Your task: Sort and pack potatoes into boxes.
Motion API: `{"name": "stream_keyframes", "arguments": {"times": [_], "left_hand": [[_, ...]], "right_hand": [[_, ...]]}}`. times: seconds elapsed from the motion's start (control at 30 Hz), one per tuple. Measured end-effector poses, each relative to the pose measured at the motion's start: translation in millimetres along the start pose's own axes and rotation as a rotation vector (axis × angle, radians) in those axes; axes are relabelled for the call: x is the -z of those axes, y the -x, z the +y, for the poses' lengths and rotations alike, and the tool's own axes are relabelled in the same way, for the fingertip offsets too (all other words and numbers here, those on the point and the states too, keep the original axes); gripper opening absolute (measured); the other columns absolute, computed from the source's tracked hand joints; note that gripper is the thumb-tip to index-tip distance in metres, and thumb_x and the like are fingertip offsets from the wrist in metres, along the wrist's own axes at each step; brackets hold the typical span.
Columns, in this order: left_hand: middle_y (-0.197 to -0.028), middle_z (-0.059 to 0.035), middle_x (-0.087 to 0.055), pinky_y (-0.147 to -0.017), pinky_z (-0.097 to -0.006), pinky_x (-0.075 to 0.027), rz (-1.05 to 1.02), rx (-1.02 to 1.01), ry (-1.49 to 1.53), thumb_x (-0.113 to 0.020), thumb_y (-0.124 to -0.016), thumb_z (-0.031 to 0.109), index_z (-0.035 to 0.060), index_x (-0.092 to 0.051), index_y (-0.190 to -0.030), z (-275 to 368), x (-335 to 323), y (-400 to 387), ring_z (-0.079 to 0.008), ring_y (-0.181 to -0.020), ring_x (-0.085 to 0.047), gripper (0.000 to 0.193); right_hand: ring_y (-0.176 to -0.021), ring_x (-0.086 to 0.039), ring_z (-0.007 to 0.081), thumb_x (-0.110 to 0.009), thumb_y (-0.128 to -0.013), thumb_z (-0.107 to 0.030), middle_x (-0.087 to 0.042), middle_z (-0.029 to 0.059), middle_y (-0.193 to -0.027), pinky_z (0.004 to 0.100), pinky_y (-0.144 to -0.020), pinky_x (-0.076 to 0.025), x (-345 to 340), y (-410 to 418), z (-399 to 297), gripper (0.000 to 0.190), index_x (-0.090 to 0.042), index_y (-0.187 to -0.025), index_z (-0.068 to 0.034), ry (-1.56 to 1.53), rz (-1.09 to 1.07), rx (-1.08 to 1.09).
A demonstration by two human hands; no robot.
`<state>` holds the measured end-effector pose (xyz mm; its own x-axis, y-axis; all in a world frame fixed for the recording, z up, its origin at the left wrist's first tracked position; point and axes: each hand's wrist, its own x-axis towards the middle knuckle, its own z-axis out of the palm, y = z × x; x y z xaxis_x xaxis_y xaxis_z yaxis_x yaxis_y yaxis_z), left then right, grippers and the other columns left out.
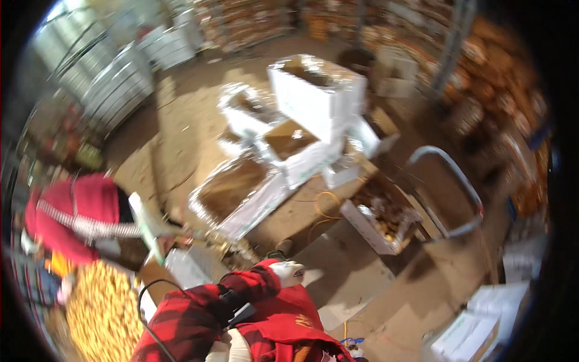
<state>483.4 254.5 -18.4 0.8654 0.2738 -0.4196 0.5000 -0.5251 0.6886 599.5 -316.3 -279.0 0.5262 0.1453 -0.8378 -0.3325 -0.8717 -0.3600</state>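
Observation:
My left hand (288, 273), in a pale glove, is drawn across the front of my red apron (289, 312). Its fingers look curled, but blur hides whether anything is in them. The arm above it wears a red-and-black plaid sleeve (181, 316). I cannot make out my right hand. A flat cardboard sheet (344, 271) lies on the floor beyond the left hand. Past it stands an open carton (366, 228) with plastic lining and yellowish-brown produce inside. White cartons lined with clear plastic, among them a long low one (253, 206) and a taller one (312, 99), are grouped ahead.
At left a co-worker (81, 217) in a red top bends beside a heap of small yellow produce (104, 312). A bent metal tube frame (452, 181) stands at right. Stacked filled orange sacks (497, 77) line the far right; white boxes (470, 335) stand lower right.

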Motion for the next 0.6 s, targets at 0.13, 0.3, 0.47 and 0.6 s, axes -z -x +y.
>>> {"name": "stream_keyframes", "arguments": {"times": [0.13,0.3,0.47,0.6], "left_hand": [[-0.108,-0.0171,-0.068,-0.089,-0.042,-0.051,0.111,0.151,0.113,-0.06,-0.089,0.027,0.0066,-0.067,-0.113,-12.4,-8.2,74.2,-0.0346,-0.104,-0.065,0.033],[-0.113,-0.0196,-0.066,-0.094,-0.0447,-0.048,0.172,0.37,0.331,-0.057,-0.091,0.037,0.008,-0.065,-0.117,-45.1,-29.0,175.8,-0.0371,-0.108,-0.063,0.04],[-0.117,-0.0216,-0.065,-0.093,-0.0463,-0.048,0.435,0.531,0.5,-0.057,-0.091,0.038,0.0076,-0.065,-0.118,-70.3,-84.9,278.8,-0.0388,-0.109,-0.062,0.041],[-0.108,-0.0208,-0.069,-0.093,-0.0467,-0.048,0.722,0.577,0.545,-0.059,-0.089,0.034,0.0067,-0.068,-0.112,-85.7,-125.4,358.5,-0.0394,-0.105,-0.064,0.037]], "right_hand": [[-0.091,-0.064,0.0361,-0.045,-0.097,-0.036,-0.068,0.0147,-0.1,0.0537,-0.079,-0.051,28.8,-63.4,-5.3,0.033,-0.07,-0.105,-0.015,0.796,-0.063,0.275],[-0.104,-0.062,0.0417,-0.046,-0.095,-0.045,-0.068,0.0177,-0.114,0.0534,-0.092,-0.049,33.2,-138.6,-105.8,0.041,-0.07,-0.111,-0.016,1.224,-0.167,0.59],[-0.084,-0.061,0.0257,-0.058,-0.095,-0.029,-0.069,0.0118,-0.1,0.0402,-0.075,-0.052,-22.7,-87.8,-235.8,0.033,-0.068,-0.119,-0.009,0.569,-0.372,0.442],[-0.061,-0.059,0.0208,-0.056,-0.096,-0.026,-0.06,0.0079,-0.071,0.0394,-0.054,-0.049,-66.9,-28.0,-324.4,0.02,-0.065,-0.094,-0.008,0.741,-0.498,0.438]]}}
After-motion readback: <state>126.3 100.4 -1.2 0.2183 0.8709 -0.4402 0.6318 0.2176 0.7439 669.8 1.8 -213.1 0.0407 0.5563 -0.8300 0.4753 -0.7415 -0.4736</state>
